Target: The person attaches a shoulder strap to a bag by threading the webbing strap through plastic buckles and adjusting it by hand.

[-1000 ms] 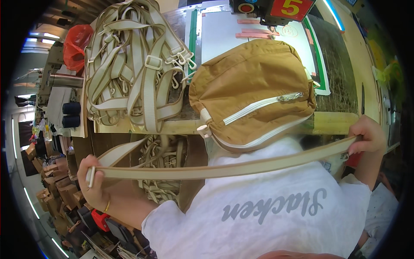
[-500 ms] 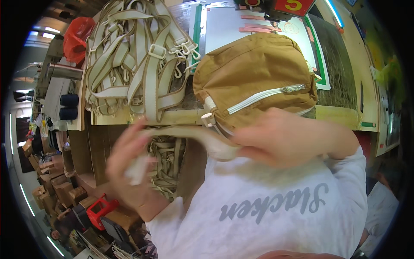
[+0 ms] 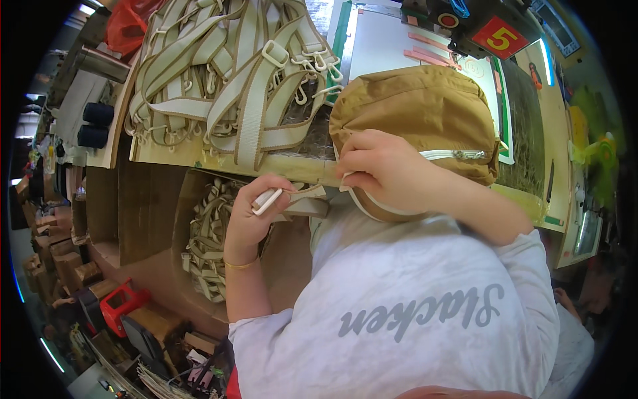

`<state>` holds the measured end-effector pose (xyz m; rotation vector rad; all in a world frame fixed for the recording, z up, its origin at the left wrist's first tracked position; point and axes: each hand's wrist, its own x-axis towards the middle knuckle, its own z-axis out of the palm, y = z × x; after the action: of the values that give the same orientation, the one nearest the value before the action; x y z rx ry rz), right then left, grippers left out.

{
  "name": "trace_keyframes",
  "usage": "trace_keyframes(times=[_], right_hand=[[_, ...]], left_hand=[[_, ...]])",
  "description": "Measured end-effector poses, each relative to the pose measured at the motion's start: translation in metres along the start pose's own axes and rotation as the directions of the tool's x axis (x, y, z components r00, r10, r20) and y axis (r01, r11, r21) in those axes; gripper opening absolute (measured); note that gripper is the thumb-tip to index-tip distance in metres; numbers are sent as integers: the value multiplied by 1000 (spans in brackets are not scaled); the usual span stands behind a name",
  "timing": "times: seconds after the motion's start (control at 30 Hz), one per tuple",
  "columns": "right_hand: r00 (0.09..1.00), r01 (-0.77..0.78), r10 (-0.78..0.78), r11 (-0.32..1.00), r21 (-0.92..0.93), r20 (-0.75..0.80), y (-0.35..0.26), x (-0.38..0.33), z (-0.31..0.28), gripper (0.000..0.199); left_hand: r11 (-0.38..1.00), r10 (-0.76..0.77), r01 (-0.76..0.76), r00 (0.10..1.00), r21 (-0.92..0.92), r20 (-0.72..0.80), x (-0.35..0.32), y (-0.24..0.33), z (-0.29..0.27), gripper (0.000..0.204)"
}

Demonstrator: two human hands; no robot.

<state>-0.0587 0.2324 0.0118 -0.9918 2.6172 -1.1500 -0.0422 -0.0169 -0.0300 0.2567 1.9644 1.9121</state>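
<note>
In front of the table edge, my left hand (image 3: 249,216) is closed on a cream-and-tan webbing strap (image 3: 309,207). A white plastic buckle (image 3: 268,201) on the strap shows between its thumb and fingers. My right hand (image 3: 382,165) is closed in a pinch on a light strap end beside the lower left corner of the tan bag (image 3: 412,100). Below that hand, a tan-and-white band curves against my shirt. The bag lies on the table with its white zipper (image 3: 458,154) towards me. My right hand hides its lower left corner.
Cream straps with white hooks and buckles (image 3: 219,73) are heaped on the table to the left. Below the edge stands a cardboard box (image 3: 176,206) holding more straps. Behind the bag are a white board (image 3: 379,43) and a black machine part (image 3: 465,26).
My left hand has moved right and closed round the buckle end of the strap. My right hand has shifted up and left to the bag's corner. The whole view has shifted slightly.
</note>
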Motion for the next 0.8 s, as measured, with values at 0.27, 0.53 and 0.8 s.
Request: trace_keyframes(times=[0.27,0.53,0.8], right_hand=[[996,34,-49,980,195,73,12,0,-17,8],[993,5,-37,959,282,110,17,-1,-22,13],[984,-103,31,900,423,173,23,-3,-23,12]], left_hand=[[989,90,-86,995,-123,29,36,-10,30,7],[968,120,-92,987,-232,110,42,-15,42,15],[960,252,-260,964,-103,-86,42,-20,59,13]])
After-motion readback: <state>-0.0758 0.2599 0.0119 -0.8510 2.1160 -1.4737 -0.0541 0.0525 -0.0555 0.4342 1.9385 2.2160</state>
